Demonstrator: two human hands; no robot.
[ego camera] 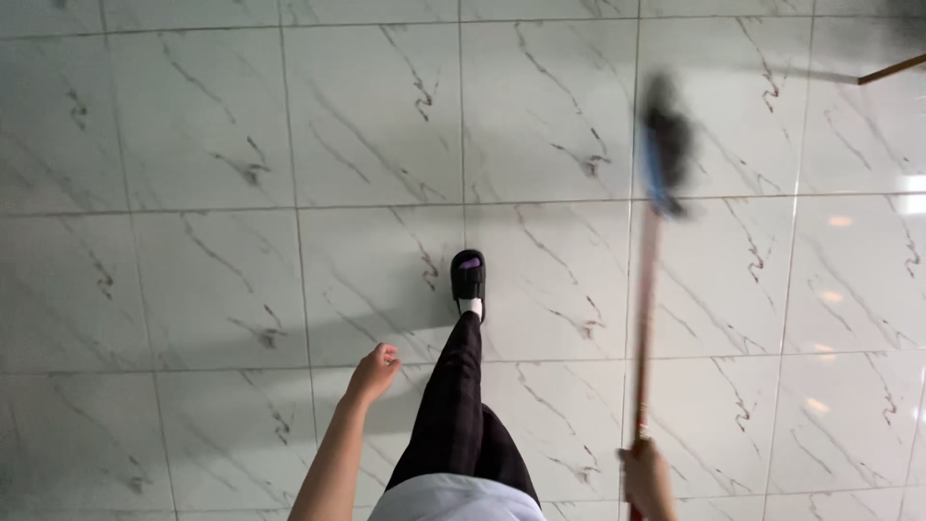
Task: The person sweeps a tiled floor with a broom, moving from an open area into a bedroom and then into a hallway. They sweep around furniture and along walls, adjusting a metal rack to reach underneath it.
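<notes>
Item: broom (644,318), red-brown handle, dark blurred head raised off the marble-tile floor (193,125); right hand (644,475) grasps the handle's lower end; left hand (376,370), loosely curled and empty, left of broom; slippered foot (469,280) between; sweeping judged unfinished, no debris visible.

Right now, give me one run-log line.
right hand: grips broom handle | left hand: loosely curled, holding nothing | floor: marble tile

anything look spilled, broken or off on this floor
Nothing stands out. The white marble-patterned tile floor shows no spill or crack. The right hand grips a long wooden-handled broom, its dark head blurred; the left hand hangs free.
</notes>
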